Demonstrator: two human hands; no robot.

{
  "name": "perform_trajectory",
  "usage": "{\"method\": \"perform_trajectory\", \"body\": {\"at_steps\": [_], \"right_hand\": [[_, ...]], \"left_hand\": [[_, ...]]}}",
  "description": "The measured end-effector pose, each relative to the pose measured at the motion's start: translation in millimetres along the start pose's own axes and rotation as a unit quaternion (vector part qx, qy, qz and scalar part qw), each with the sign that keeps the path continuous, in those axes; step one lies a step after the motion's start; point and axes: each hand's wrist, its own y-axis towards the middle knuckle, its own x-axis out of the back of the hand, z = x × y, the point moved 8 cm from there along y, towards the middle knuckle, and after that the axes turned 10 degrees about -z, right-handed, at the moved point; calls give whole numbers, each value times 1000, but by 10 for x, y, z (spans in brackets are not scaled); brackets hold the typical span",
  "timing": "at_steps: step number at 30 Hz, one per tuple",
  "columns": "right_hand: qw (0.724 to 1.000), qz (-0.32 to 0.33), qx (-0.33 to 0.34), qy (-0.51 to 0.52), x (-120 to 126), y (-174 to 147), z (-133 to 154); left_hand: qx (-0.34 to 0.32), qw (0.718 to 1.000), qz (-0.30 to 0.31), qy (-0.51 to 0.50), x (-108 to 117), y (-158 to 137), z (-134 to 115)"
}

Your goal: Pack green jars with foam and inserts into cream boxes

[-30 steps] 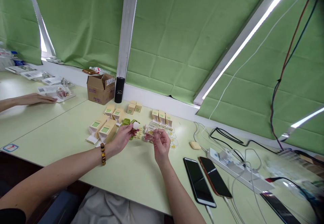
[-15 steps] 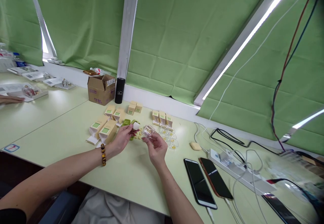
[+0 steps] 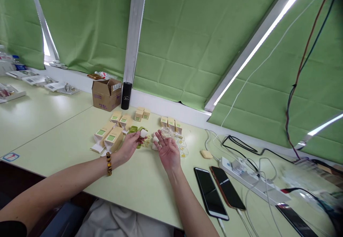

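Observation:
My left hand (image 3: 131, 142), a beaded bracelet at its wrist, pinches a small white rounded piece (image 3: 143, 133); its exact kind is unclear. My right hand (image 3: 169, 149) is turned palm up with its fingers spread. Just past those fingers is a clear plastic piece (image 3: 165, 132); whether they touch it I cannot tell. Another white piece (image 3: 154, 142) shows at the fingers' left side, partly hidden. Small yellowish pieces (image 3: 145, 141) and green plastic parts (image 3: 134, 129) lie between and behind the hands. Several clear plastic pieces (image 3: 183, 149) with yellow centres rest right of my right hand.
Small cream boxes with green labels (image 3: 114, 139) stand left and behind. Farther back are a cardboard box (image 3: 106, 96) and a black tumbler (image 3: 126, 96). Two phones (image 3: 211, 194), a power strip (image 3: 252, 180) and tangled cables occupy the right. Open white packages (image 3: 61, 87) lie far left.
My right hand has opened from its grip on a clear plastic piece and turned palm up. My left hand keeps its hold. Another person's hand and a package at far left have moved away leftward.

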Motion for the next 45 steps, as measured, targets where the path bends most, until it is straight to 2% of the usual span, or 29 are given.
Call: {"method": "perform_trajectory", "body": {"at_steps": [8, 13, 18, 21, 24, 28, 30, 32, 35, 40, 45], "right_hand": [[998, 4, 37, -43, 17, 32, 47], [994, -32, 94, -50, 95, 52, 148], [989, -85, 118, -39, 213, 82, 132], [981, -104, 143, -82, 225, 68, 104], [966, -84, 185, -162, 147, 25, 102], [931, -41, 239, -274, -5, -80, 122], [893, -13, 281, -350, -104, -159, 145], [842, 20, 335, -423, -213, -248, 162], [787, 59, 393, -471, -316, -348, 143], [746, 70, 452, -484, -342, -413, 70], [722, 60, 476, -498, -337, -421, 37]], "left_hand": [[-4, 1000, 1, 8, 4, -2, -6], [-4, 1000, -1, 6, 33, 14, 15], [1, 1000, -3, 12, 35, -1, 12], [-1, 1000, -2, 10, 25, -9, 0], [-4, 1000, 1, 7, 21, -5, 3], [-8, 1000, 2, 6, 27, 0, 8], [-10, 1000, 1, 5, 22, -9, -6], [-8, 1000, 1, 5, 6, -25, -25], [-2, 1000, 7, 9, -24, -49, -43], [-10, 1000, 21, 16, -43, -67, -50], [-14, 998, 51, 41, -121, -143, -87]]}}
